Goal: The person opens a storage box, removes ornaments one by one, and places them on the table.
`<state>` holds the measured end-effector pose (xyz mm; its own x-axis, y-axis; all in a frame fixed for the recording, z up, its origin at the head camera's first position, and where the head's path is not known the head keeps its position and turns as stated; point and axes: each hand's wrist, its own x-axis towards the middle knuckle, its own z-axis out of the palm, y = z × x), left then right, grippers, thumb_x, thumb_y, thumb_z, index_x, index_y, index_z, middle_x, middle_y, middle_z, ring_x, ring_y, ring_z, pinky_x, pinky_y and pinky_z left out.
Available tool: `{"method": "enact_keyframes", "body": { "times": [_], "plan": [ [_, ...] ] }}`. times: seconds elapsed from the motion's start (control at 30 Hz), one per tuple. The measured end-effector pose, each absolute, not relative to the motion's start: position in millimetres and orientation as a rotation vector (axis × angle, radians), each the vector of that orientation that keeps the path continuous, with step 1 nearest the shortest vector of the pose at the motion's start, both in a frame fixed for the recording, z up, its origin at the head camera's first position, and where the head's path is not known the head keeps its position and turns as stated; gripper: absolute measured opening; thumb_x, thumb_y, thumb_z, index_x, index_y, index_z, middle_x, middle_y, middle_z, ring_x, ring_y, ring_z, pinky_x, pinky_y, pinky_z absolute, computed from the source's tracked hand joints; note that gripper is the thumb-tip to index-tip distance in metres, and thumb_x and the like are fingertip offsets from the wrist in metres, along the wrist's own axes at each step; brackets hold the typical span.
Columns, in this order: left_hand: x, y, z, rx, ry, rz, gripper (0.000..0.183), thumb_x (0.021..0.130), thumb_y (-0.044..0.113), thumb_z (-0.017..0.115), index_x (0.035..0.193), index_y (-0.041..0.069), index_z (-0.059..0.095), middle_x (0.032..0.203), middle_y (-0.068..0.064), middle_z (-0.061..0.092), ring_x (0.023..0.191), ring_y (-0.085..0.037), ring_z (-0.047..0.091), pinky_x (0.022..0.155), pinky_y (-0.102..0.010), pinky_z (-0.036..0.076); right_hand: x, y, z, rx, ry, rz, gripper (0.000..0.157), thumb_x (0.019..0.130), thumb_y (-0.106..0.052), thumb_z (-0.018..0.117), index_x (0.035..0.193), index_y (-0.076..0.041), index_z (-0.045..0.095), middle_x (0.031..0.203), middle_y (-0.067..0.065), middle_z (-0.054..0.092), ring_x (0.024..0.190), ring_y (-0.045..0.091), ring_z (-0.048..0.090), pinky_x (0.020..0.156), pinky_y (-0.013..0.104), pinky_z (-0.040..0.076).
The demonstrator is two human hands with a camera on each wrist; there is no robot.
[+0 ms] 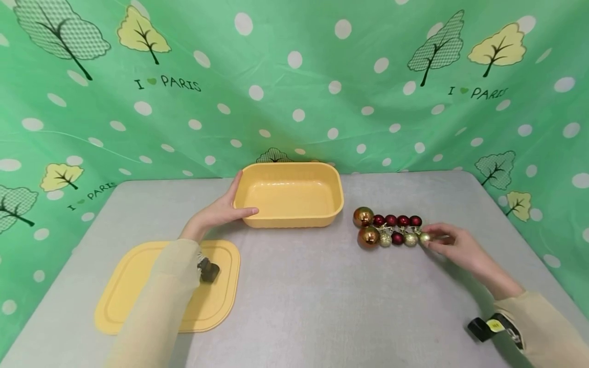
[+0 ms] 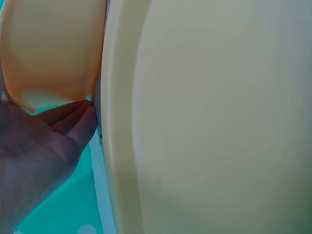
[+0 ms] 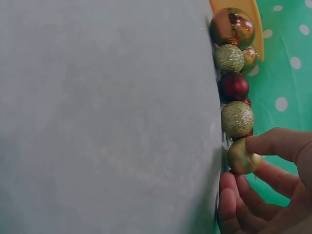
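A yellow rectangular plastic container (image 1: 290,223) stands at the table's back middle. My left hand (image 1: 220,208) grips its left end, thumb over the front rim and fingers along the outer side. To the right of it, Christmas baubles lie in two rows: two large copper ones (image 1: 369,237) at the left, then small dark red ones (image 1: 390,221) and glittery gold ones (image 1: 410,239). At the right end of the front row my right hand (image 1: 462,249) pinches a smooth gold bauble (image 3: 242,157) between thumb and fingers, close beside a glittery gold one.
The container's yellow lid (image 1: 133,286) lies flat at the front left, partly under my left forearm; it fills much of the left wrist view. A green polka-dot curtain (image 1: 294,102) hangs behind the grey table (image 1: 322,296).
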<state>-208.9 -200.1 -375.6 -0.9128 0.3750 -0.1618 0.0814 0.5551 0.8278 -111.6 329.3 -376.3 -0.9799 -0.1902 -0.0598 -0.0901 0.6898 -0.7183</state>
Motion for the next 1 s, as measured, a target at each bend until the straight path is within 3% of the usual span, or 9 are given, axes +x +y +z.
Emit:
{"method": "enact_keyframes", "body": {
  "times": [0.3,0.77,1.0],
  "plan": [
    [-208.3,-199.1,-374.8,0.374,2.485,1.278,0.113,0.087,0.035,0.071,0.152,0.022,-0.021,0.158,-0.017,-0.014,0.143,-0.039,-0.002,0.113,-0.054,0.005,-114.1,327.2,-379.0,-0.217,2.796,-1.118,0.038,0.087,-0.006,0.068,0.121,0.009,0.057,0.108,0.025,0.063,0.089,0.026,0.06,0.066,0.026,0.051],
    [-207.6,-197.9,-371.7,0.372,2.47,1.309,0.111,0.087,0.03,0.071,0.153,0.021,-0.018,0.158,-0.018,-0.012,0.143,-0.04,0.0,0.113,-0.055,0.007,-114.7,327.8,-377.7,-0.204,2.806,-1.097,0.039,0.089,-0.011,0.068,0.12,0.009,0.057,0.106,0.022,0.063,0.089,0.024,0.058,0.067,0.025,0.05],
    [-211.4,-202.7,-378.9,0.364,2.501,1.334,0.109,0.087,0.031,0.072,0.154,0.023,-0.014,0.16,-0.014,-0.009,0.144,-0.034,0.0,0.114,-0.051,0.007,-111.4,331.6,-377.1,-0.183,2.756,-1.155,0.042,0.091,-0.012,0.066,0.125,0.009,0.054,0.111,0.025,0.061,0.09,0.02,0.058,0.065,0.027,0.052]
  ]
}}
